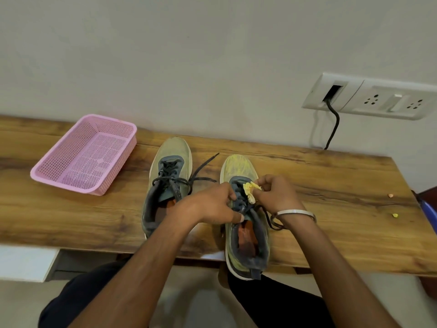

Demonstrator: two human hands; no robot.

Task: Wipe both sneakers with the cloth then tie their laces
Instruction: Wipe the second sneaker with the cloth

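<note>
On the wooden table (331, 190), far left: pink basket (86, 155), nothing visible in it, well apart from the shoes.

Left sneaker (165, 183) stands flat, toe to the wall. Laces undone, one end trailing right across the wood toward the other shoe.

Left hand (212, 204) is curled on the right sneaker (246, 221) at the lace area, fingers gripping the tongue or laces; can't tell which. Reads as bracing.

Right hand (275, 195) pinches the bunched yellow cloth (251, 189) against the tongue, just behind the toe. Bangle (295, 214) on that wrist. Looks like the wipe on this shoe is under way; neither shoe is tied.

Risks, my read:
- Right sneaker's heel hangs over the near table edge. A hard push toward the heel, or the left hand letting go, could tip it off.
- Cloth is a small wad held by fingertips. It could snag in the eyelets or slip out mid-stroke.
- A loose lace loops right under the right wrist, near the bangle. It could catch and drag the shoe.
- Trailing lace from the left sneaker lies near the working hands; a sweep could tug it.

Further right: two small scraps (394, 215) on the wood, well clear. Wall socket plate (369, 98) with a black cable (333, 124) dropping behind the table, out of reach of the work. Something blue and dark at the right edge, cut off, can't identify.
</note>
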